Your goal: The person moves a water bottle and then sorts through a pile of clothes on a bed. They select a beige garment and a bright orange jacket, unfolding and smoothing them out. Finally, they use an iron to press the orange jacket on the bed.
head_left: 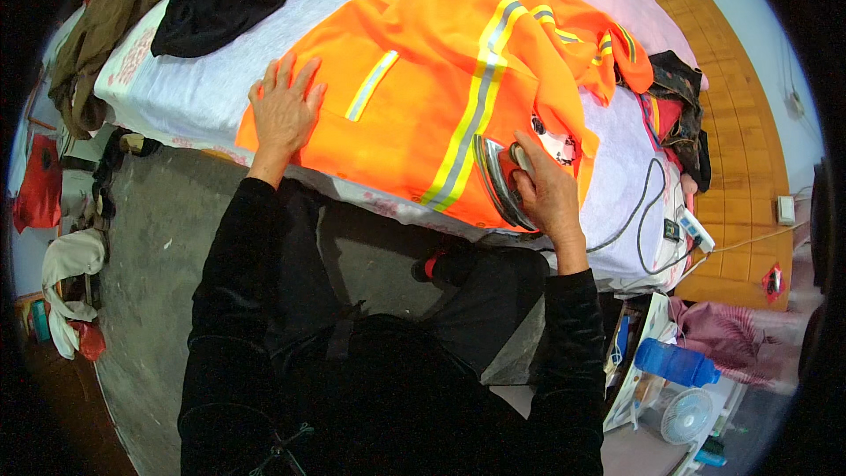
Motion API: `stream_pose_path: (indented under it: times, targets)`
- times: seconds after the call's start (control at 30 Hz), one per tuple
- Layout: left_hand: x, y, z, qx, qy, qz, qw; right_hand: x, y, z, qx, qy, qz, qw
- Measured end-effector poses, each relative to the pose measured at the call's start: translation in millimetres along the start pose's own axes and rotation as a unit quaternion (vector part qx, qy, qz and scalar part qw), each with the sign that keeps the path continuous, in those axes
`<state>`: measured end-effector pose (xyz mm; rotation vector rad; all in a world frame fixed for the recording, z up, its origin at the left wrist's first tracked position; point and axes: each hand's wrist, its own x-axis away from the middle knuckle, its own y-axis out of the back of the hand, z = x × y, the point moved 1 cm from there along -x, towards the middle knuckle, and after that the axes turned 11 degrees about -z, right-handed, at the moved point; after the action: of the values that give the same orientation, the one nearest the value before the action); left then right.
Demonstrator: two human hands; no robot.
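Note:
An orange safety jacket [423,62] with yellow and silver reflective strips lies spread over the bed. My left hand [285,107] rests flat on its left part, fingers spread. Near the bed's front edge, my right hand [550,189] is wrapped round the handle of a clothes iron [496,181]. The iron is tilted with its soleplate edge showing, beside the long reflective strip on the jacket. I cannot tell whether it touches the cloth. A dark cord [648,220] loops over the sheet to the right of that hand.
Black clothing [225,4] and a brown garment [119,26] lie at the bed's far left. A white power strip [695,229] sits at the right edge, by the wooden headboard [731,123]. Below it stand a blue bottle [674,361] and a small fan [687,416].

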<state>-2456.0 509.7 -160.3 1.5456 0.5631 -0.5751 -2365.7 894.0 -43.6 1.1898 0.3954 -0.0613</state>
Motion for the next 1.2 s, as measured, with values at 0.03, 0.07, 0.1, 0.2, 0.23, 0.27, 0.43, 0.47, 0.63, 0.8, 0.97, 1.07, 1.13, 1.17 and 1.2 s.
stream_pose_path:
  times: [0.03, 0.07, 0.1, 0.2, 0.23, 0.27, 0.43, 0.47, 0.63, 0.8, 0.97, 1.07, 1.13, 1.17, 1.2]
  targets:
    - [0, -1, 0, 0.002, -0.001, -0.002, 1.0, 0, 0, 0, -0.004, 0.004, 0.001, 1.0]
    - [0, -1, 0, 0.004, -0.001, -0.004, 1.0, 2, 0, -1, -0.008, 0.007, 0.001, 1.0]
    - [0, -2, 0, 0.001, -0.002, -0.005, 1.0, 3, -1, -2, -0.011, 0.011, 0.002, 1.0]
    - [2, 2, 3, -0.01, 0.001, -0.008, 1.0, -2, -7, 3, -0.039, 0.055, 0.014, 0.998]
    - [1, 0, 2, -0.008, 0.001, -0.008, 1.0, -4, -8, 3, -0.029, 0.06, 0.021, 0.998]
    - [0, -1, 1, -0.007, 0.001, -0.008, 1.0, -6, -9, 3, -0.02, 0.066, 0.028, 0.997]
    - [1, -4, 0, -0.009, -0.006, -0.019, 1.0, -19, -25, 13, -0.035, 0.101, 0.031, 0.994]
    - [1, -5, 0, -0.007, -0.006, -0.018, 1.0, -21, -28, 18, -0.038, 0.108, 0.025, 0.993]
    - [2, -4, 0, -0.009, -0.006, -0.021, 1.0, -30, -36, 34, -0.028, 0.109, 0.046, 0.993]
    - [2, -6, 0, -0.004, -0.007, -0.032, 0.999, -34, -40, 37, -0.037, 0.13, 0.043, 0.99]
    - [0, -5, 2, -0.01, 0.0, -0.005, 1.0, -33, -39, 34, -0.025, 0.123, 0.055, 0.991]
    - [-1, -4, -1, 0.005, 0.001, -0.016, 1.0, -30, -34, 26, -0.011, 0.121, 0.065, 0.991]
    - [0, -2, 0, 0.002, 0.003, -0.015, 1.0, -26, -34, 24, -0.03, 0.136, 0.043, 0.989]
    - [1, -1, 1, 0.0, 0.005, -0.013, 1.0, -26, -36, 25, -0.027, 0.136, 0.047, 0.989]
    - [2, 1, 3, 0.001, 0.007, -0.013, 1.0, -27, -36, 28, -0.023, 0.136, 0.05, 0.989]
